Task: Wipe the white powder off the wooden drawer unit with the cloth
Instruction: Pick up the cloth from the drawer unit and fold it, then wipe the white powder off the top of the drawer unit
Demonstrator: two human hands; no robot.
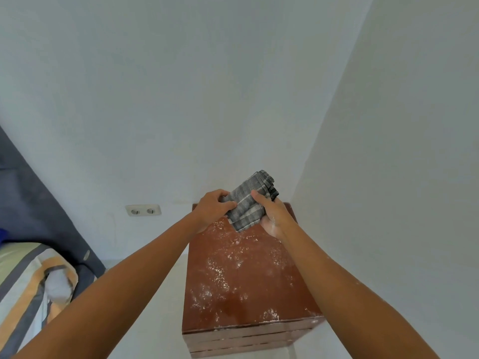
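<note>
A reddish-brown wooden drawer unit stands in the corner of the room, its top speckled with white powder across most of the surface. A folded grey striped cloth is held in the air above the unit's back edge. My left hand grips the cloth's left side with its fingers curled over the fabric. My right hand holds the cloth's right side from underneath, thumb on top, with some powder on the palm.
White walls meet in a corner just behind and to the right of the unit. A double wall socket sits low on the back wall. A bed with striped bedding and a dark blue headboard lies at the left.
</note>
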